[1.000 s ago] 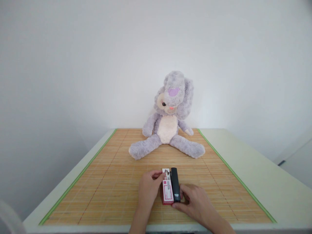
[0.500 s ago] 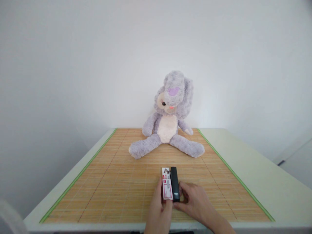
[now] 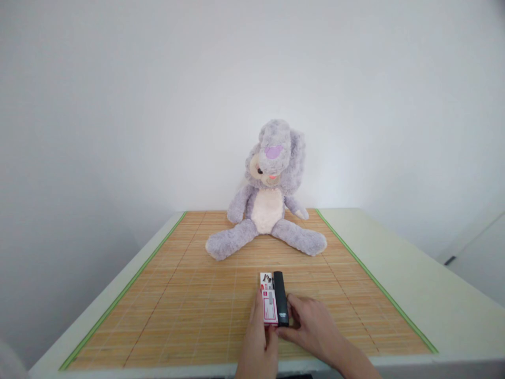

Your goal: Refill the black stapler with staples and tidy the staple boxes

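A small red and white box (image 3: 269, 302) lies on the bamboo mat (image 3: 189, 310), touching a black stapler (image 3: 280, 302) on its right side. My left hand (image 3: 258, 345) comes from below with fingers closed on the box's near end and left side. My right hand (image 3: 311, 329) wraps around the stapler's near end from the right, fingers curled.
A grey plush rabbit (image 3: 268, 197) sits at the back of the mat against the white wall. The mat covers a pale table (image 3: 414, 284), whose bare strip runs along the right. The table's near edge is just below my hands.
My left hand has shifted from the box's left side to its near end. The box and stapler stay side by side. The view has shifted slightly.
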`<state>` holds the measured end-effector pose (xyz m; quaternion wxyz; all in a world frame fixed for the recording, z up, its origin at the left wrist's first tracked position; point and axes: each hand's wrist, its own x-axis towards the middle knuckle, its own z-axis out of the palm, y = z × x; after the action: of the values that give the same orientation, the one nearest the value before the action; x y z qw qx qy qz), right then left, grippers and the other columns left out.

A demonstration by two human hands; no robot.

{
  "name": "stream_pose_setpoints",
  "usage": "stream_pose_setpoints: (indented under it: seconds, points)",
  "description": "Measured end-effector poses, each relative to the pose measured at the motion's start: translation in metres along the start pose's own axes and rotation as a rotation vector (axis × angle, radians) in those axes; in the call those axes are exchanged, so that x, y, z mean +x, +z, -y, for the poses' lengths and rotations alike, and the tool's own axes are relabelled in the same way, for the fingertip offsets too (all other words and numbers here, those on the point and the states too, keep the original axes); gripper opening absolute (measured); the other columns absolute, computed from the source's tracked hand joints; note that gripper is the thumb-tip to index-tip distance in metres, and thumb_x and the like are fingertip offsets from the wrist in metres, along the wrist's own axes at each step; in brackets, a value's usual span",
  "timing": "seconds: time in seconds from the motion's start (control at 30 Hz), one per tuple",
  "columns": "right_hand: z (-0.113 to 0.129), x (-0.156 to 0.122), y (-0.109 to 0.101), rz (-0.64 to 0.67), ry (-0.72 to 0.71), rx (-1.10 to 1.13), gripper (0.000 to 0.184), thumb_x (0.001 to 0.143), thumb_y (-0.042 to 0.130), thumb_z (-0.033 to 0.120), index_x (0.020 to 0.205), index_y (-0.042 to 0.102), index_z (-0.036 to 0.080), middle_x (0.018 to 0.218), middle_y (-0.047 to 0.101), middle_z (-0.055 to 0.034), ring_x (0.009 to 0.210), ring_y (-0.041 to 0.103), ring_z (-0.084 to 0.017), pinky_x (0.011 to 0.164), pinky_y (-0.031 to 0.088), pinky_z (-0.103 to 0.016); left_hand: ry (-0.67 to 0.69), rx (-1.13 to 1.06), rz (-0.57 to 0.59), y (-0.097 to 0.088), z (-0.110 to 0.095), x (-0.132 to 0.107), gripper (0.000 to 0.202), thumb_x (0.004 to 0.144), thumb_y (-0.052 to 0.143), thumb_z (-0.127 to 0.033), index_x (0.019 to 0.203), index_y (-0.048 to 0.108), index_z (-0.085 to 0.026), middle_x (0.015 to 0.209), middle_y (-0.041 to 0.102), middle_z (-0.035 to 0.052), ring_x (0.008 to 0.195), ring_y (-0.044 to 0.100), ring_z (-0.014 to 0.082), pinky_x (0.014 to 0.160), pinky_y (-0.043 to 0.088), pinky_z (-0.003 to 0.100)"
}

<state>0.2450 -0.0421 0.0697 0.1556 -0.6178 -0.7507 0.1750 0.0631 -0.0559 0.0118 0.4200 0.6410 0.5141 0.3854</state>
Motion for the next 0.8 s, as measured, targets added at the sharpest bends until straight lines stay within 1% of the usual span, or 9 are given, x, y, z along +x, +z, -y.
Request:
stream_pose_setpoints:
  seconds: [0.1, 0.17, 0.27, 0.33, 0.4, 0.5, 0.57, 0.67, 0.8]
  points:
    - [0.007, -0.001, -0.010, 0.047, 0.011, -0.006, 0.036, 0.079, 0.078, 0.052, 0.092, 0.063, 0.023, 0.087, 0.074, -0.0021, 0.079, 0.066, -0.022, 0.065, 0.031, -0.028, 0.028, -0.009, -0.003, -0.002, 0.007, -0.001, 0.075, 0.096, 0.046, -0.026, 0.165, 0.021, -0.016, 0.173, 0.019, 0.0082, 0.161, 0.015, 0.0242, 0.133, 0.014, 0.044]
    - [0.011, -0.002, -0.017, 0.071, 0.016, -0.013, 0.036, 0.078, 0.079, 0.050, 0.095, 0.064, 0.022, 0.090, 0.075, -0.0032, 0.081, 0.067, -0.023, 0.066, 0.033, -0.029, 0.071, 0.028, 0.029, -0.008, 0.012, 0.000, 0.079, 0.092, 0.050, -0.024, 0.166, 0.020, -0.017, 0.173, 0.019, 0.0085, 0.161, 0.016, 0.0256, 0.133, 0.015, 0.045]
    - [0.014, -0.004, -0.021, 0.076, 0.065, -0.001, 0.043, 0.072, 0.083, 0.049, 0.101, 0.065, 0.023, 0.097, 0.077, -0.0051, 0.088, 0.070, -0.027, 0.069, 0.037, -0.030, 0.125, 0.150, 0.093, -0.023, 0.019, 0.005, 0.090, 0.088, 0.056, -0.022, 0.167, 0.014, -0.017, 0.173, 0.015, 0.0104, 0.161, 0.017, 0.0291, 0.132, 0.019, 0.050]
    - [0.015, -0.007, -0.021, 0.058, 0.097, 0.032, 0.050, 0.073, 0.083, 0.047, 0.112, 0.065, 0.023, 0.104, 0.077, -0.0066, 0.095, 0.072, -0.029, 0.073, 0.041, -0.030, 0.149, 0.252, 0.087, -0.035, 0.021, 0.010, 0.096, 0.085, 0.061, -0.023, 0.167, 0.013, -0.017, 0.173, 0.015, 0.0111, 0.161, 0.015, 0.0317, 0.132, 0.020, 0.054]
    - [0.015, -0.011, -0.019, 0.044, 0.104, 0.071, 0.057, 0.075, 0.080, 0.044, 0.125, 0.062, 0.024, 0.110, 0.078, -0.0080, 0.099, 0.072, -0.030, 0.076, 0.043, -0.030, 0.169, 0.354, 0.079, -0.047, 0.019, 0.016, 0.099, 0.081, 0.068, -0.027, 0.166, 0.018, -0.017, 0.172, 0.019, 0.0115, 0.161, 0.015, 0.0337, 0.131, 0.020, 0.057]
    - [0.018, -0.016, -0.016, 0.051, 0.094, 0.121, 0.058, 0.081, 0.075, 0.042, 0.134, 0.060, 0.025, 0.116, 0.077, -0.0093, 0.101, 0.073, -0.029, 0.078, 0.046, -0.030, 0.206, 0.480, 0.160, -0.060, 0.011, 0.026, 0.103, 0.078, 0.078, -0.038, 0.165, 0.026, -0.020, 0.171, 0.025, 0.0100, 0.160, 0.020, 0.0335, 0.131, 0.022, 0.056]
    - [0.019, -0.017, -0.015, 0.065, 0.086, 0.139, 0.054, 0.084, 0.072, 0.041, 0.135, 0.061, 0.025, 0.118, 0.077, -0.0096, 0.101, 0.073, -0.028, 0.079, 0.047, -0.030, 0.250, 0.523, 0.209, -0.064, 0.005, 0.030, 0.101, 0.080, 0.079, -0.046, 0.164, 0.027, -0.026, 0.170, 0.028, 0.0069, 0.159, 0.024, 0.0312, 0.132, 0.019, 0.055]
    - [0.020, -0.017, -0.012, 0.093, 0.087, 0.115, 0.045, 0.088, 0.069, 0.045, 0.127, 0.065, 0.023, 0.115, 0.078, -0.0107, 0.099, 0.073, -0.028, 0.078, 0.047, -0.029, 0.292, 0.546, 0.215, -0.065, 0.001, 0.031, 0.094, 0.085, 0.074, -0.055, 0.164, 0.028, -0.032, 0.168, 0.030, 0.0049, 0.158, 0.028, 0.0287, 0.132, 0.017, 0.056]
    - [0.020, -0.017, -0.011, 0.106, 0.082, 0.066, 0.040, 0.091, 0.065, 0.048, 0.121, 0.068, 0.022, 0.109, 0.079, -0.0119, 0.095, 0.074, -0.029, 0.077, 0.046, -0.029, 0.282, 0.577, 0.195, -0.061, -0.001, 0.027, 0.087, 0.089, 0.071, -0.050, 0.163, 0.028, -0.034, 0.168, 0.030, 0.0043, 0.157, 0.030, 0.0266, 0.132, 0.018, 0.056]
